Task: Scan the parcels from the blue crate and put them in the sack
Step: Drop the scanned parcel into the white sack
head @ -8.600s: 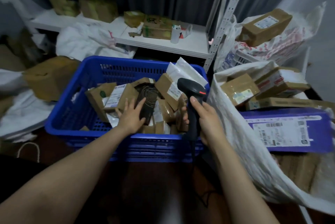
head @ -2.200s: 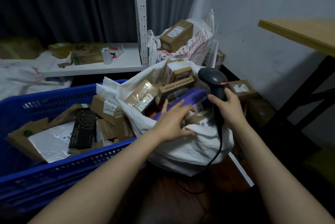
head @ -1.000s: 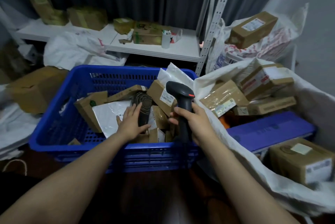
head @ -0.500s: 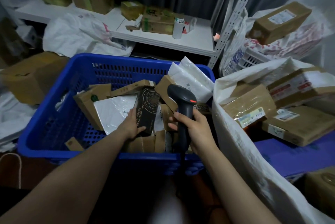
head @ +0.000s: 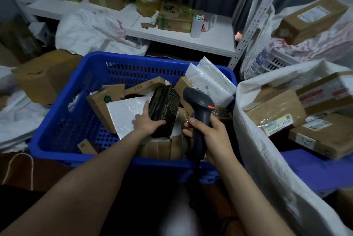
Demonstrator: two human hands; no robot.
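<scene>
Since half a second ago the black box [head: 165, 105] is tipping up out of the pile, sitting mid-crate toward the near edge of the blue crate [head: 63, 121]. It is looking like stiff, light card with a slick printed skin, probably best taken across its narrow lower end. The left hand [head: 148, 123] is doing that, its grip wrapping that end with the thumb across the front. The right hand [head: 212, 136] is clenching the handle of the scanner [head: 198, 101] just beside it.

Pale print on the black box [head: 164, 107] you hold seems to read "WE FOCUS … YOU", while the shipping labels [head: 278, 125] on the parcels [head: 275, 107] in the sack [head: 271, 170] are too blurred for you to read.
</scene>
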